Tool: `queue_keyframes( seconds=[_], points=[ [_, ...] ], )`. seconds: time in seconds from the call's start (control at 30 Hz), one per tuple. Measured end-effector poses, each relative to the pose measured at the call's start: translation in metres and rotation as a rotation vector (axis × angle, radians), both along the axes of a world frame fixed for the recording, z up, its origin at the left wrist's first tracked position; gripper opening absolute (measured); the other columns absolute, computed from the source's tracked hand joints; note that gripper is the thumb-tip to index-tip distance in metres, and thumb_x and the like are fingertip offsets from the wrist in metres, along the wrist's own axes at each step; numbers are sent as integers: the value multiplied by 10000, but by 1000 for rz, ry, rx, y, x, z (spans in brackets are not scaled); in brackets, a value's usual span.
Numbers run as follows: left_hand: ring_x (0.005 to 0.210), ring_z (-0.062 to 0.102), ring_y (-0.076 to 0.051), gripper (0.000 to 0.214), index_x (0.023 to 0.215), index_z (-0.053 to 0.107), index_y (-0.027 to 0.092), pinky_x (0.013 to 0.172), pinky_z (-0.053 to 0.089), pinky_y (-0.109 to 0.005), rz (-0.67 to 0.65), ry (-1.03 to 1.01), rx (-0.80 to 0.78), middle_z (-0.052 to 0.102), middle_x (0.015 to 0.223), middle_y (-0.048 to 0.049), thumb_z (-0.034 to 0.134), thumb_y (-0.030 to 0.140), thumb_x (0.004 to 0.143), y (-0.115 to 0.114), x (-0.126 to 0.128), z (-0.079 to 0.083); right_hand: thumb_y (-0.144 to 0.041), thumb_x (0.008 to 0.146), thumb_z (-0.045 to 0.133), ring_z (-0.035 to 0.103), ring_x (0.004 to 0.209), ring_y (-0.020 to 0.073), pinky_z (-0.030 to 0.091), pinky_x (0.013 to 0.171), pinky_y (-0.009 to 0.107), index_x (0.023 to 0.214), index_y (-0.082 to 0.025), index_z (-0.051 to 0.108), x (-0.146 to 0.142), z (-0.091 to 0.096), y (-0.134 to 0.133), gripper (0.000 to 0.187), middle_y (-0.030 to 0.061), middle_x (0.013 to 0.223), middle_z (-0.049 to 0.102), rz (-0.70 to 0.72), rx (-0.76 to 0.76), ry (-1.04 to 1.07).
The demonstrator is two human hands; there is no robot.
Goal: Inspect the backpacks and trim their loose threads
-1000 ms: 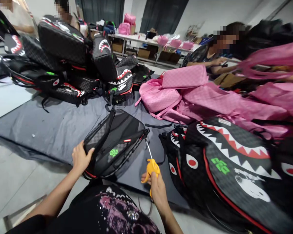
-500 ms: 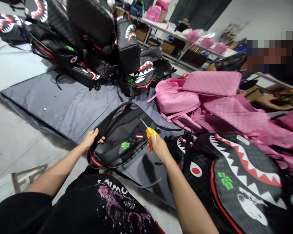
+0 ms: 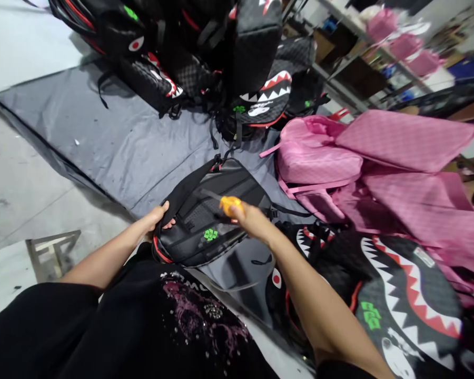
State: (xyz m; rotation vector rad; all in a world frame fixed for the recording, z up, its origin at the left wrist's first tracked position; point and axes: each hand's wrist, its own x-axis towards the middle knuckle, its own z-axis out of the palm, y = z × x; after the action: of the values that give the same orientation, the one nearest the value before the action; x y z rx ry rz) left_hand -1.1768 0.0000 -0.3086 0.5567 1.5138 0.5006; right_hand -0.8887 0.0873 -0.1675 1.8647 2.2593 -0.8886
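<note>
A black backpack [image 3: 221, 192] lies on the grey cloth in front of me, its straps and padded back panel facing up, with a green patch low on that panel. At its near left corner my left hand [image 3: 160, 217] is closed around a shoulder strap [image 3: 185, 190]. Over the panel's right part, my right hand [image 3: 249, 218] grips a yellow air blow gun [image 3: 229, 204]. Its thin metal nozzle, blurred, points left across the backpack. A pale thin hose [image 3: 237, 288] curves below my right forearm.
Black shark-mouth backpacks [image 3: 266, 87] are heaped at the back, and more [image 3: 411, 295] lie at my right. Pink bags [image 3: 319, 158] are piled beyond them. Grey cloth [image 3: 114, 142] covers the table. Shelving [image 3: 351, 58] with boxes stands behind; a wooden frame [image 3: 53, 252] is at lower left.
My view has shifted and tilted. The blow gun has swung left, so its nozzle reaches over the middle of the backpack. My left hand keeps its hold at the backpack's left corner.
</note>
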Motion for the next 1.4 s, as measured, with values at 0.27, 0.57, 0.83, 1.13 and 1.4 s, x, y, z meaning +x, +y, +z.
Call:
queue_keyframes(
  seconds=[0.27,0.57,0.83,1.13,1.4],
  points=[
    [1259,546,-343,634,1558,337,353,1082,387,-499,-290,544,417,572,1365,-142,548,427,965,12,38,44,-521,1011,373,604,541,173,493,602,272,1110,-141,673,29,43,1,494,22,593,632,23,-3,-12],
    [1445,334,-385,802,1570,334,206,1143,343,-522,-808,789,925,287,1623,-207,640,509,894,-14,105,49,-398,1045,358,647,604,189,461,609,268,1227,-106,638,78,73,-11,444,98,730,706,-183,-153,-369],
    [1344,466,-377,581,1475,489,222,1115,375,-524,-695,607,742,490,1493,-189,609,279,909,-20,123,40,-441,1030,363,637,585,197,474,587,277,1164,-117,645,135,76,-73,450,93,733,707,-231,-248,-305],
    [774,693,-227,418,1239,630,186,753,559,-372,-425,490,605,720,993,-144,343,406,1029,6,133,37,-469,1033,360,615,521,177,446,543,260,1219,-132,622,132,65,-99,466,50,695,689,-257,-234,-135],
    [1296,462,-376,560,1457,534,298,1079,398,-537,-533,602,707,503,1355,-166,626,357,908,-16,182,45,-509,1044,369,705,972,308,426,690,299,1237,-153,594,118,58,-130,463,159,1047,737,-154,-47,-438]
  ],
)
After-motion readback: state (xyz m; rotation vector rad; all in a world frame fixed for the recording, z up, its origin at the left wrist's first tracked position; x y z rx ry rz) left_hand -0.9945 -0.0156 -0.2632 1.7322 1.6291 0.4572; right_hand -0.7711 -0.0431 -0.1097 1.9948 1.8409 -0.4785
